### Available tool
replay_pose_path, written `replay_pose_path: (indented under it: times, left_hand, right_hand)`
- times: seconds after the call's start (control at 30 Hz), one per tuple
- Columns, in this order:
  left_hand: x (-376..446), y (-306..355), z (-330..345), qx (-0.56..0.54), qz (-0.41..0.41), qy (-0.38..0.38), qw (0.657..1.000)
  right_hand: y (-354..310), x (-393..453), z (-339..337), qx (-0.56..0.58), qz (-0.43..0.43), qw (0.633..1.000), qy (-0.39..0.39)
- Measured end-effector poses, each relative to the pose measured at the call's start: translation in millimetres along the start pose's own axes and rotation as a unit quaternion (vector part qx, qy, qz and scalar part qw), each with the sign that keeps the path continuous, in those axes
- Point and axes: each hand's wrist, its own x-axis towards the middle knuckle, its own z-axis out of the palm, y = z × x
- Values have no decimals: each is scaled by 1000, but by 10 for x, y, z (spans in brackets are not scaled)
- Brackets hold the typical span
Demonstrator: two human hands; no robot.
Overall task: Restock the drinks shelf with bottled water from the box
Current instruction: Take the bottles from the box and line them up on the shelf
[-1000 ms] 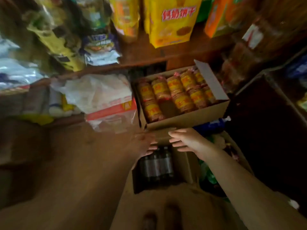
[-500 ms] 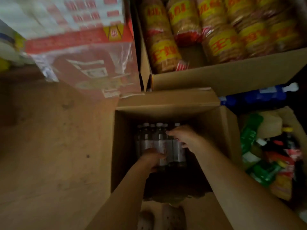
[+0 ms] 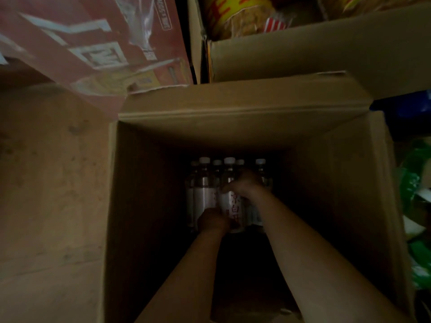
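Hands deeper in box (image 3: 149, 206) than before, left hand (image 3: 213, 221) and right hand (image 3: 242, 184) both grasping bottled water (image 3: 229, 199).

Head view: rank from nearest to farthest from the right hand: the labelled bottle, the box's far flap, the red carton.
1. Clear labelled water bottle, under the right hand.
2. Brown cardboard box's far flap, beyond.
3. Red plastic-wrapped carton, upper left.

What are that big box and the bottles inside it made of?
The box looks like matte brown corrugated cardboard: folded flaps, creased edges. The bottles seem clear, glossy plastic with white screw caps and printed labels; the dim light leaves that open.
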Motion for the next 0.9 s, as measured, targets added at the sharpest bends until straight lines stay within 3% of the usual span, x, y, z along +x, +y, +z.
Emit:
replay_pose_path:
  times: [0.23, 0.4, 0.63, 0.9]
  left_hand:
    - [-219, 71, 11, 7, 62, -47, 997]
    - [-609, 136, -110, 3, 104, 28, 994]
    - [-1767, 506, -580, 70, 248, 56, 965]
    - [-3491, 1373, -866, 38, 381, 21, 924]
  right_hand:
    - [-20, -300, -282, -1, -22, 997, 74]
    - [-93, -774, -441, 67, -50, 992, 91]
    - [-494, -1973, -987, 131, -98, 979, 119]
    - [-1154, -3786, -2108, 135, -198, 952, 188]
